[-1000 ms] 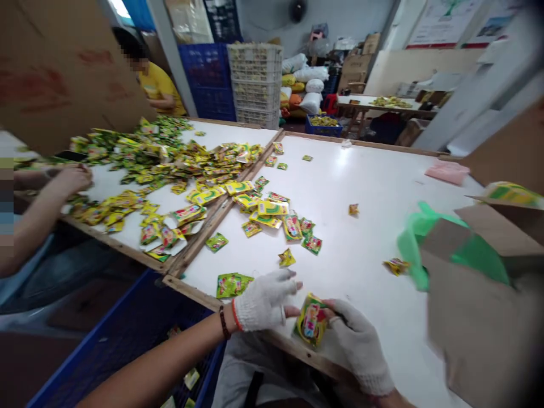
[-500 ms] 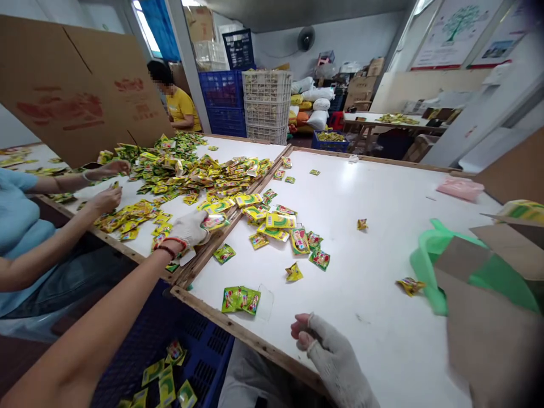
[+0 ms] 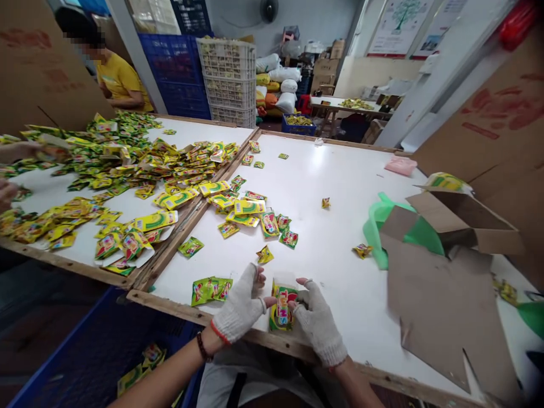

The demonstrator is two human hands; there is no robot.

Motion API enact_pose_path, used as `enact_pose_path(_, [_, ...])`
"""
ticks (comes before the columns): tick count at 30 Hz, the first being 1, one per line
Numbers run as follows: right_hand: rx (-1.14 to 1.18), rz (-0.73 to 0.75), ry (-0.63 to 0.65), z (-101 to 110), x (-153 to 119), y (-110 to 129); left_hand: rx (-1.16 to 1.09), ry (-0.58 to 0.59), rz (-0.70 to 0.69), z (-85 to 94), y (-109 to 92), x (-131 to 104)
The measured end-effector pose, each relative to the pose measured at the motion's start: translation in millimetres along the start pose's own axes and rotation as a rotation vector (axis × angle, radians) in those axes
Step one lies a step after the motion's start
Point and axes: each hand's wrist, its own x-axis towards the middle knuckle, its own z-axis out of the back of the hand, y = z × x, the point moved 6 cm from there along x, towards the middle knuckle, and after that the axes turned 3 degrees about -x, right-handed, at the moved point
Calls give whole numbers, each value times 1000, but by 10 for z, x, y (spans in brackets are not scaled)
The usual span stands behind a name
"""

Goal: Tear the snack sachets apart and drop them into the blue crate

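Observation:
A small green and yellow printed box [image 3: 283, 306] stands near the table's front edge between my hands, its pale top flap raised. My right hand [image 3: 318, 323], in a white fingerless glove, grips the box by its right side. In a matching glove, my left hand [image 3: 242, 306] has its fingers apart, with the thumb tip at the box's left edge. Beside the left hand lies a strip of green sachets [image 3: 210, 290]. Just beyond is a single yellow sachet [image 3: 264, 255]. Farther back sits a loose group of yellow boxes [image 3: 249, 207] and sachets.
A wooden divider [image 3: 170, 243] separates my table from a big heap of sachets and boxes [image 3: 170, 164]. A co-worker's hands show at the far left. To the right lie a green plastic bag [image 3: 376, 226] and an opened carton [image 3: 446, 294]. A blue crate [image 3: 93, 351] stands below.
My left hand has come from the pile across the divider to the table front, and a box is now between my hands. My right hand has closed on it. The view has swung right.

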Motion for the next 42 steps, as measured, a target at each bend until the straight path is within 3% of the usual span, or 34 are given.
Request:
enact_pose_path(3, [16,16,-40,21,-88,-90,-270,69,143,-228,146,-63])
enact_pose_path(6, [-28,22,-64,74,-103,-78,-323,136,184,-317,77,-60])
enact_pose_path(11, [-85,45,-16,166,47,115,-219,218,75,-225,-82,70])
enact_pose_path(14, [-37,68,-14,185,134,214,-305,238,101,-199,-60,117])
enact_pose_path(16, [-50,42,15,164,146,222,-319,255,117,-191,-68,129])
enact_pose_path(21, [-121,-19,68,139,70,215,-90,326,14,-145,-244,194])
enact_pose_path(28, [-63,-106,43,159,71,229,-5,429,33,-109,-273,301])
enact_pose_path(31, [-127,-9,87,158,37,241,25,476,-88,-96,-349,210])
enact_pose_path(36, [-266,375,128,172,-80,259,153,435,-346,-64,-453,-31])
enact_pose_path(39, [-214,222,17,201,5,104,259,368,-404,72,-418,-47])
enact_pose_path(40, [-149,120,-40,201,35,52,322,295,-393,203,-385,-7])
enact_pose_path(42, [46,-68,-77,115,38,1,508,76,-294,633,-282,103])
